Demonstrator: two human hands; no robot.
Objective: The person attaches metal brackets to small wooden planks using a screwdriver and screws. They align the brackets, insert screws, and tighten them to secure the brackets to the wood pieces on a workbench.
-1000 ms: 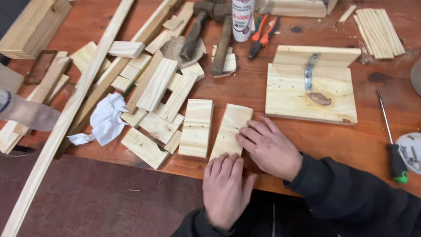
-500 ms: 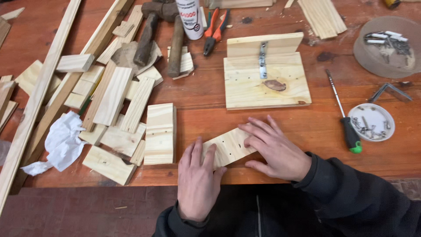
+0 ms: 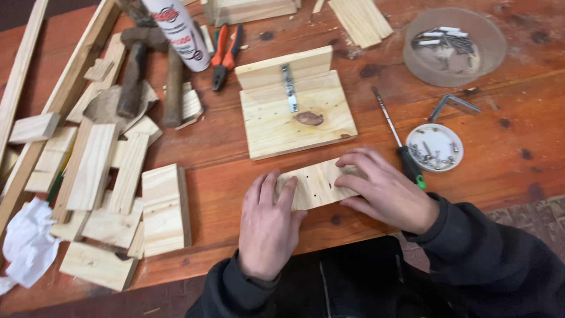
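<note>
Pine board (image 3: 315, 185) with small holes lies flat near the table's (image 3: 506, 159) front edge, long axis left-right and slightly tilted, its ends hidden under the flat open left hand (image 3: 268, 227) and right hand (image 3: 385, 191), while a white lid (image 3: 435, 147) and a clear bowl (image 3: 454, 47) hold screws.

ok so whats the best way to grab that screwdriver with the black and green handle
Grip the black and green handle of the screwdriver, coming from the right hand's side. It lies flat on the wooden table, thin metal shaft pointing away; the thick handle is the near end, just beside the fingers.
</note>
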